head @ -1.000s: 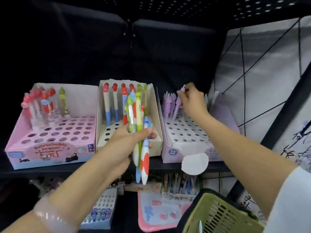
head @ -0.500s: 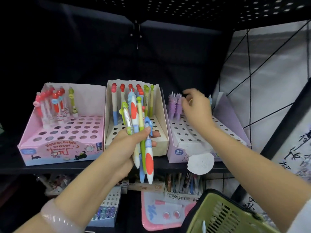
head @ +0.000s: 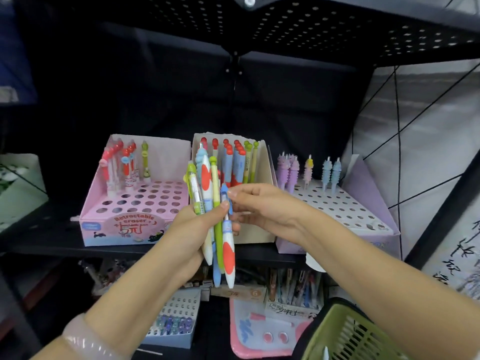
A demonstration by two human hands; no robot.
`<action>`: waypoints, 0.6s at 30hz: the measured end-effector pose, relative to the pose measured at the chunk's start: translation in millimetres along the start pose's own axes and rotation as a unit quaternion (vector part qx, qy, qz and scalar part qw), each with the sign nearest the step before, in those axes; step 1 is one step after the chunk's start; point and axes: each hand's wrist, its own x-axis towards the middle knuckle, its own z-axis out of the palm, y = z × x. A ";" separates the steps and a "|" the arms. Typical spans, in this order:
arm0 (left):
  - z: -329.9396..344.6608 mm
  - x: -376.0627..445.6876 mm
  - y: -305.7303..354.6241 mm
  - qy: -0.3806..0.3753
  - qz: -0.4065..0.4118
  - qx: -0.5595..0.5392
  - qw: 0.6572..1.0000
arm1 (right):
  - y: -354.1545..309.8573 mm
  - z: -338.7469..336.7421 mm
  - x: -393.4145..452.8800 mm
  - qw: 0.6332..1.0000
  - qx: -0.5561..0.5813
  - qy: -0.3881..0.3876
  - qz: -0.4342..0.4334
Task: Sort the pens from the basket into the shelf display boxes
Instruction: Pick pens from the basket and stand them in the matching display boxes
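My left hand (head: 191, 231) grips a bunch of several pens (head: 211, 209), white, green and blue with red patches, upright before the shelf. My right hand (head: 259, 206) pinches the top of the blue-capped white pen (head: 228, 245) in that bunch. Three display boxes stand on the shelf: a pink box (head: 124, 227) at left with a few red and green pens, a cream box (head: 262, 162) in the middle with red-topped pens, and a lilac box (head: 363, 224) at right with spiral pens (head: 288, 172). The green basket (head: 345, 336) hangs at bottom right.
The black shelf board (head: 44, 242) carries the boxes, with a perforated black shelf (head: 311, 24) above. On the lower shelf sit a small white pen box (head: 179, 323), a pink tray (head: 259, 331) and more pens. A round white tag (head: 314, 263) hangs at the shelf edge.
My right hand has left the lilac box and come back left to the bunch, where it now pinches a pen. The view has shifted so the boxes sit further right.
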 end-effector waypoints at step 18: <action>-124.3 -27.7 52.7 0.130 0.063 0.012 0.989 | -44.8 81.8 141.8 0.868 -0.389 0.246 -0.187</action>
